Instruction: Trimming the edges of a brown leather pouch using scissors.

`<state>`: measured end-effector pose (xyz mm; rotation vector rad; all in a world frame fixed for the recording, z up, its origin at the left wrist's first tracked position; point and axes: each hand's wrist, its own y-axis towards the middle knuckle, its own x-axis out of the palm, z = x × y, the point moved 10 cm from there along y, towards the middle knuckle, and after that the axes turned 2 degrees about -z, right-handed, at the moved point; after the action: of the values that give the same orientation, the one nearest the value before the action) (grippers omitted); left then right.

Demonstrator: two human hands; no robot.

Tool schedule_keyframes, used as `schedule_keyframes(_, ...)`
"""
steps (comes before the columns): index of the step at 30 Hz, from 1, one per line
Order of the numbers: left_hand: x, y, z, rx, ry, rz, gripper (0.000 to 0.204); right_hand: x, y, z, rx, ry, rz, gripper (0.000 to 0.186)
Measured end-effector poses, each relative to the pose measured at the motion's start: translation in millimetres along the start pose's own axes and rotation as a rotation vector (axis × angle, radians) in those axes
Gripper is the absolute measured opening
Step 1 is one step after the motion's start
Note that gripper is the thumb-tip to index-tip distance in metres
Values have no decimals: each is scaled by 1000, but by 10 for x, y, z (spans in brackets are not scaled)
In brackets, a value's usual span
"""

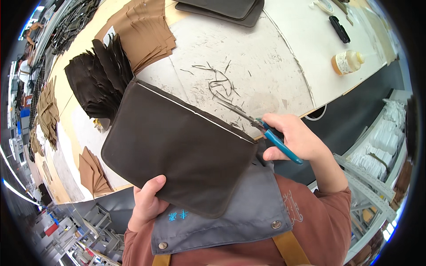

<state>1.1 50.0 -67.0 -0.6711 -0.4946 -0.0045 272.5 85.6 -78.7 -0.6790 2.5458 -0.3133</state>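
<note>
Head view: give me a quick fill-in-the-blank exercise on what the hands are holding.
1. The right hand holds a pair of ____.
2. The left hand grips the dark panel at its ____ edge, not its upper one.
3. The thin strip along the panel's upper edge is coloured ____.

Missing words: scissors; lower; white.

Surface (257,57): pale, scuffed, stretching in front of me
Middle: loose dark thread scraps (220,86)
Far side: fanned brown panels (144,33), stacked dark panels (222,6)
My left: dark bundle (97,73), small brown pieces (94,173) by the edge
My right: amber bottle (347,62), black object (339,29)
</note>
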Motion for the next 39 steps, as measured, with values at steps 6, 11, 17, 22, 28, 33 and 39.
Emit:
schedule_keyframes(6, 19, -51, 28, 21, -41, -54, 46, 116, 110, -170, -34, -27, -108, 61)
schedule_keyframes(11, 68, -26, 29, 23, -82, -102, 41, 120, 131, -170, -40, -3, -119, 62)
schedule_keyframes(17, 14, 11, 3, 0, 1, 9, 50, 98, 137, -161, -40, -6, -140, 62)
schedule_keyframes(22, 30, 34, 1, -5, -7, 4, 50, 88, 131, -146, -13, 39, -152, 60)
schedule_keyframes(28, 21, 37, -2, -26, 8, 33, 51, 86, 133, -109, 22, 85, -138, 58)
schedule_keyframes(33, 32, 38, 9, -26, 30, 31, 51, 87, 125, -86, 35, 45, -146, 59)
schedule_keyframes(39, 25, 47, -4, -38, 22, 32, 51, 37, 136, -56, 39, 42, -109, 63)
